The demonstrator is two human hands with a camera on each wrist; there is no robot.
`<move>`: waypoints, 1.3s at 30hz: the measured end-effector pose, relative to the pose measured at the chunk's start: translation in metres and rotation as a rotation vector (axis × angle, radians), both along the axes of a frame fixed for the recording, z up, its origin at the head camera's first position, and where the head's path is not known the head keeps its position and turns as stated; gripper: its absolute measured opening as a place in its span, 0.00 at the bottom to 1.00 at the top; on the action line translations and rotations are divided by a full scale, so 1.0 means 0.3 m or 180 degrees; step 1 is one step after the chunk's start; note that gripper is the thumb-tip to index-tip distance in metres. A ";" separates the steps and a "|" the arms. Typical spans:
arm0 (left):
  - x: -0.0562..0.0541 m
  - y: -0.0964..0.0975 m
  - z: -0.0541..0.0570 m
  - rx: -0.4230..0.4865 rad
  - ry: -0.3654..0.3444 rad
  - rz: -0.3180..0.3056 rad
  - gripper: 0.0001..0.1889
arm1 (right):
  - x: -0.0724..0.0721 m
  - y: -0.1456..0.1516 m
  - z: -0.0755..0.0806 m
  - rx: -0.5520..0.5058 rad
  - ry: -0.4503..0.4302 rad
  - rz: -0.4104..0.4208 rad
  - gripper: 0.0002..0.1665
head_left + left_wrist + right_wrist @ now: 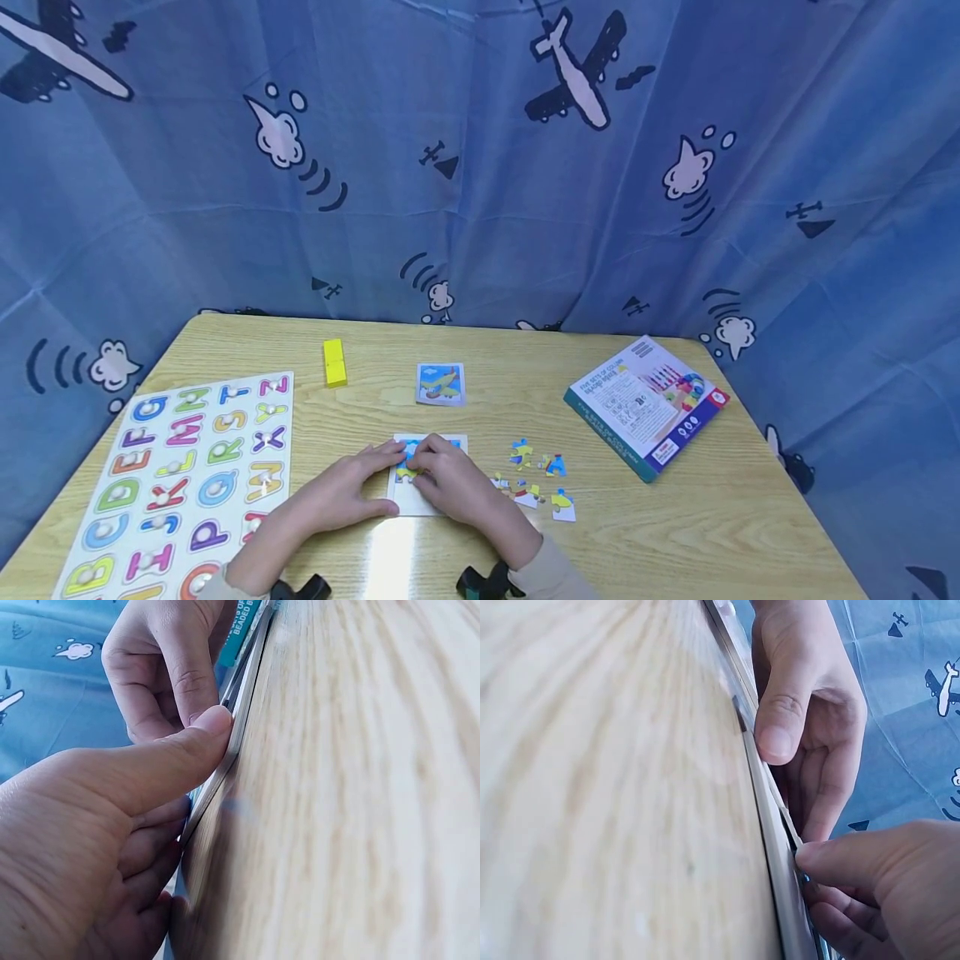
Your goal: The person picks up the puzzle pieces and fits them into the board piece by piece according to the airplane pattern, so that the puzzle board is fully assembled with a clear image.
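Centrally, near the front edge of a light wooden table, lies one small white puzzle tray with a few blue and yellow pieces already seated in it. Both hands rest on it. The left hand lies at the tray's left edge, its thumb pressed flat against the tray's thin rim and its fingers curled loosely onto the top. The right hand covers the tray's right part, fingers bent, fingertips pinching or pressing down on one puzzle piece at the tray's upper area; whether the piece is fully seated cannot be told.

Just right of the tray lie loose puzzle pieces, about six or seven, scattered in a small cluster. Behind the tray sits one picture card showing a yellow aeroplane. Farther left stands one yellow block. At the far left lies one alphabet board with coloured letters. At the right lies one game box, angled. A blue curtain printed with aeroplanes hangs behind.
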State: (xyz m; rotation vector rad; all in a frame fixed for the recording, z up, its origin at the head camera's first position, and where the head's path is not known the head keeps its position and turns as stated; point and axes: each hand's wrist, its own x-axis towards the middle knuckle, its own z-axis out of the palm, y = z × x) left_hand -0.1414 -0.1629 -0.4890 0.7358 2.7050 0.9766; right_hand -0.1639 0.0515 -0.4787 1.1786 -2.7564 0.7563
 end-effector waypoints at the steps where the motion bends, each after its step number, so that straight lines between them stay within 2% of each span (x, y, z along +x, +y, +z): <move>1: 0.000 0.000 0.001 -0.0007 0.0006 -0.0009 0.39 | 0.001 0.000 0.000 0.0032 0.0005 0.0003 0.12; 7: 0.002 0.000 0.008 -0.0082 0.0047 -0.0085 0.39 | 0.007 -0.002 0.003 0.0247 0.0096 -0.0032 0.12; 13: 0.001 0.000 0.013 -0.0131 0.0095 -0.0130 0.38 | 0.010 0.002 0.002 0.0291 0.0208 -0.0047 0.12; 22: 0.003 0.004 0.019 -0.0172 0.0169 -0.0167 0.36 | 0.009 0.005 -0.001 0.0211 0.0119 -0.0164 0.13; 31: 0.003 0.014 0.019 -0.0241 0.0631 -0.0421 0.26 | 0.007 0.001 -0.002 0.0103 0.0077 -0.0203 0.10; 39: 0.011 0.020 0.020 -0.0300 0.0583 -0.0427 0.27 | 0.009 0.008 0.005 0.0087 -0.0048 -0.0175 0.12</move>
